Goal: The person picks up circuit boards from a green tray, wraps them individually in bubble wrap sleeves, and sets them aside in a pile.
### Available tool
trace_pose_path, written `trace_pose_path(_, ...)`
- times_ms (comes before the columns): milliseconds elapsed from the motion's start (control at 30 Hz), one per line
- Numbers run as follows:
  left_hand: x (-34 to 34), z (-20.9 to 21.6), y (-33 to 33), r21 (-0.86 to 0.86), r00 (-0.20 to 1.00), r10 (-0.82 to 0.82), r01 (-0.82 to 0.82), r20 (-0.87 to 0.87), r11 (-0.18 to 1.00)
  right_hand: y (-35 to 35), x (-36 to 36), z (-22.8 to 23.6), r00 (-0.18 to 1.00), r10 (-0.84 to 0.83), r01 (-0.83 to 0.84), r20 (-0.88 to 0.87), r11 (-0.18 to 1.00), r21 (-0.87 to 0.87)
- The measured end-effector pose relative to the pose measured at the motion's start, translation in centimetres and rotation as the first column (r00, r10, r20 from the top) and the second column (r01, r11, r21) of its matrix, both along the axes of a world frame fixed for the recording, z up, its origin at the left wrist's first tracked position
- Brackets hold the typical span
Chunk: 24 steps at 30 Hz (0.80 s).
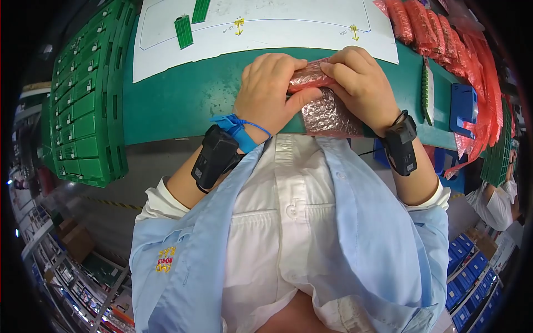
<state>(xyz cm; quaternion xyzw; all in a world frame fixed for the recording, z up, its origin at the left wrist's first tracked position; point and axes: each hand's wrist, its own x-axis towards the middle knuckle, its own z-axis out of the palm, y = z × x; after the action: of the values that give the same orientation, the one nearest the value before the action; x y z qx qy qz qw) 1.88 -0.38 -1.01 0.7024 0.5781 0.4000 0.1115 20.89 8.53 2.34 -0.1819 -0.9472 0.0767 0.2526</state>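
A roll of pink bubble wrap (308,77) lies across the near part of the green table, with both my hands closed on it. My left hand (271,86) grips its left end, thumb stretched along the near side. The fingers of my right hand (363,83) pinch the right end from above. From under the roll a flat flap of the same wrap (331,115) spreads toward the table's front edge. Whatever is inside the roll, if anything, is hidden.
Two narrow green boards (183,31) rest on a white sheet (277,36) with yellow arrows. Red bubble-wrapped bundles (419,25) pile up at far right, near a green strip (426,91) and blue bin (463,108). Stacked green trays (86,100) stand left. Another person's sleeve (491,205) shows right.
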Motion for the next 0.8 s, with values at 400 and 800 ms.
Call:
trace_pose_path(400, 1.6, 0.7, -0.9, 0.085, 0.986, -0.082, 0.095, -0.142, 0.992, 0.9, 1.4, 0.9, 0.993, 0.006, 0.031, 0.117, 0.952, -0.305)
trace_pose_path(800, 1.7, 0.5, -2.3, -0.096, 0.896, -0.366, 0.354, -0.251, 0.930, 2.7, 3.8, 0.1, 0.987, 0.114, -0.096, 0.115, 0.985, -0.146)
